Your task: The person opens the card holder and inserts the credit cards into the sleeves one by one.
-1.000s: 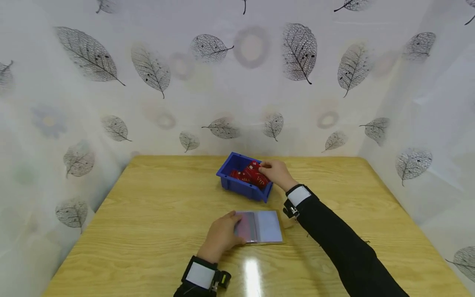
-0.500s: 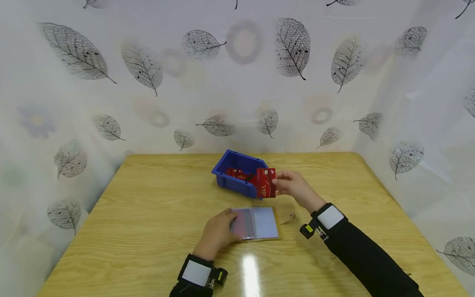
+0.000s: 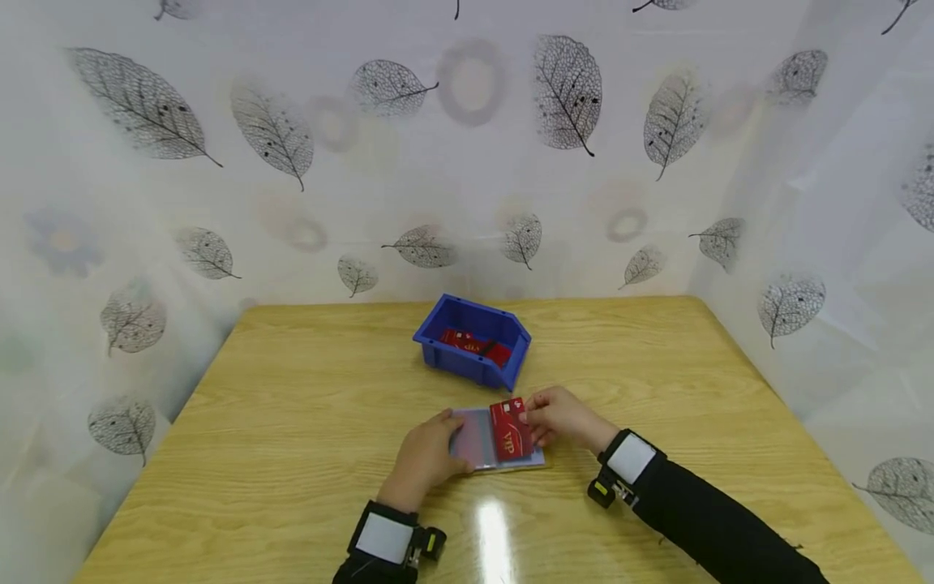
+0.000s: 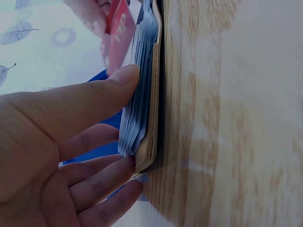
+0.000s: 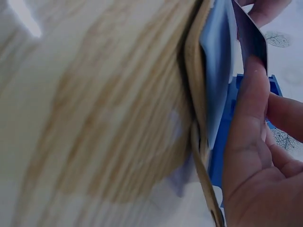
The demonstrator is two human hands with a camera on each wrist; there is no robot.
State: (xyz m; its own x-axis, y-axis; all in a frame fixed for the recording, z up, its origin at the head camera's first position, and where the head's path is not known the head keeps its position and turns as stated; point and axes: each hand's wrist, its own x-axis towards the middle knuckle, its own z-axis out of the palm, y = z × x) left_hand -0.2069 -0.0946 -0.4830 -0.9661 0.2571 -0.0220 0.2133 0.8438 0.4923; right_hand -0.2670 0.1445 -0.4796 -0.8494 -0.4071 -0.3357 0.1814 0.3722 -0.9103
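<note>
An open card holder [image 3: 470,438] with clear sleeves and a tan cover lies on the wooden table. My left hand [image 3: 425,456] grips its left side; in the left wrist view the thumb presses on the stack of sleeves [image 4: 135,104], with the fingers at their outer edge. My right hand [image 3: 567,418] pinches a red VIP card [image 3: 509,438] by its right edge, between thumb and fingers. The card is over the holder's right-hand page, slightly tilted. From the right wrist the card [image 5: 251,38] appears edge-on, apart from the page at its near end.
Behind the holder stands a blue plastic bin [image 3: 458,362] with more red cards [image 3: 461,339] inside. A tan strap [image 5: 204,175] sticks out from the holder's cover. A leaf-patterned curtain [image 3: 409,178] surrounds the table's back and sides.
My right hand has lifted one red card out of the blue bin and brought it down toward me, over the holder's right page. The left hand keeps its hold on the holder.
</note>
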